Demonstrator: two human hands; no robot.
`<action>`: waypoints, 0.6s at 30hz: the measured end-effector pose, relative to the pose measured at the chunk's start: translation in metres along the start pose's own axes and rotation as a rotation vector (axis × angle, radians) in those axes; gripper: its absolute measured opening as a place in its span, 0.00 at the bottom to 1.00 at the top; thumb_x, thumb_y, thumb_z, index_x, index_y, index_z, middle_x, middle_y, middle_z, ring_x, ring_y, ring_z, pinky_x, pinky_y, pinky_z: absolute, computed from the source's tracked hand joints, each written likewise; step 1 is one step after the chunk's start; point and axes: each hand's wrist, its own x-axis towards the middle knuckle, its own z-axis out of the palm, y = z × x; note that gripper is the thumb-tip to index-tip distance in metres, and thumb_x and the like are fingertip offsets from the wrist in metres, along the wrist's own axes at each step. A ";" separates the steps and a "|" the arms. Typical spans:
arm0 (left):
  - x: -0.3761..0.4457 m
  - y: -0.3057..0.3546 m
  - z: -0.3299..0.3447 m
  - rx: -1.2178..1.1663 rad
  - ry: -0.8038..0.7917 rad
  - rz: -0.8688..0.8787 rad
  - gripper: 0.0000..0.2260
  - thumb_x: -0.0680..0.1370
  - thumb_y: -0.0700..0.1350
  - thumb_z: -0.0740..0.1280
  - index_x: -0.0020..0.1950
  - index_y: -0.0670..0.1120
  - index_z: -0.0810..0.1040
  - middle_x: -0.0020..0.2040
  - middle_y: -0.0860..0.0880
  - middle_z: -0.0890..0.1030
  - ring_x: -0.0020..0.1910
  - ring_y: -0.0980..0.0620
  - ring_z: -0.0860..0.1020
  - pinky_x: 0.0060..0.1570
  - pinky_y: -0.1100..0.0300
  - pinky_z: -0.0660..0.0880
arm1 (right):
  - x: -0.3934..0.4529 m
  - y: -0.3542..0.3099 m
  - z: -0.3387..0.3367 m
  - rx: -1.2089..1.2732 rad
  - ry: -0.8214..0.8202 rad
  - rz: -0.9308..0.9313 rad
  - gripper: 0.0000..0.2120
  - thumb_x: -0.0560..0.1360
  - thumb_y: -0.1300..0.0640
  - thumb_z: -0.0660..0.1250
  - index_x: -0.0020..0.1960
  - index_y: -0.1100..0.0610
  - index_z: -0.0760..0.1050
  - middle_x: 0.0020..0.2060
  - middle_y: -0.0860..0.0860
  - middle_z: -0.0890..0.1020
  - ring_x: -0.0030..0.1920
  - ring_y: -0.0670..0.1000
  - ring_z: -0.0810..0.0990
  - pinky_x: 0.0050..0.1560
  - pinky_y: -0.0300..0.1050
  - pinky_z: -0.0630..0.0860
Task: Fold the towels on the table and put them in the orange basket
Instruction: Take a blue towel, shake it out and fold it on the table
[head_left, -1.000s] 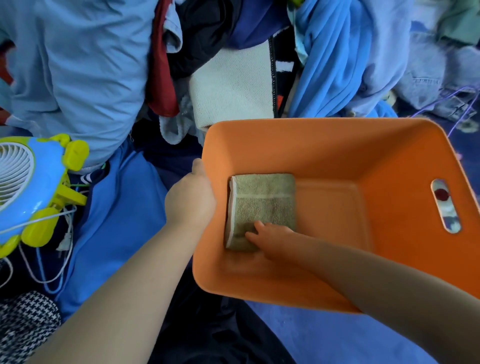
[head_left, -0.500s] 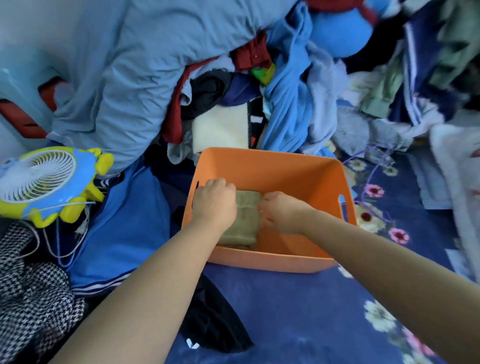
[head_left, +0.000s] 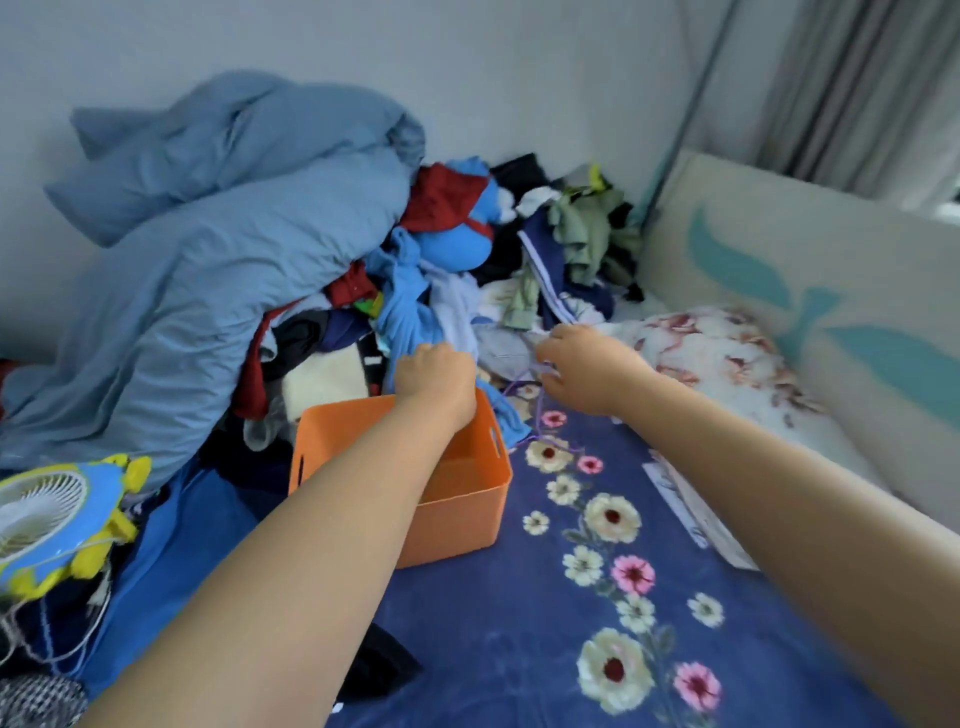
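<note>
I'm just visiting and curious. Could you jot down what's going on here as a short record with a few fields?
Setting: bed with a navy floral sheet
Container: orange basket, inside hidden by the left arm
Left hand: at the bright blue garment behind the basket, grip unclear
Right hand: reaching into the clothes pile, fingers curled, purple cord beside it
Nearby: blue and yellow fan, grey-blue duvet

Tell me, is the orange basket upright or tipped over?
Upright: the orange basket stands on its base on the floral sheet, opening facing up.
</note>
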 end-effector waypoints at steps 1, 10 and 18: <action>-0.011 0.012 -0.014 -0.005 0.011 0.042 0.16 0.78 0.41 0.58 0.66 0.42 0.70 0.65 0.42 0.72 0.66 0.42 0.68 0.60 0.51 0.69 | -0.024 0.004 -0.015 -0.007 0.014 0.044 0.13 0.76 0.58 0.58 0.57 0.62 0.72 0.57 0.60 0.73 0.60 0.59 0.72 0.55 0.51 0.74; -0.123 0.174 -0.116 -0.013 0.137 0.459 0.16 0.76 0.41 0.59 0.64 0.41 0.72 0.64 0.41 0.72 0.65 0.41 0.69 0.61 0.50 0.68 | -0.267 0.043 -0.106 -0.012 0.206 0.504 0.16 0.76 0.57 0.59 0.63 0.57 0.71 0.62 0.57 0.73 0.62 0.58 0.71 0.58 0.48 0.69; -0.299 0.389 -0.169 -0.092 0.222 0.902 0.15 0.76 0.41 0.58 0.61 0.41 0.74 0.61 0.42 0.74 0.62 0.42 0.72 0.57 0.52 0.70 | -0.565 0.083 -0.143 -0.032 0.219 1.038 0.17 0.76 0.57 0.59 0.64 0.59 0.71 0.61 0.59 0.73 0.62 0.59 0.72 0.62 0.49 0.71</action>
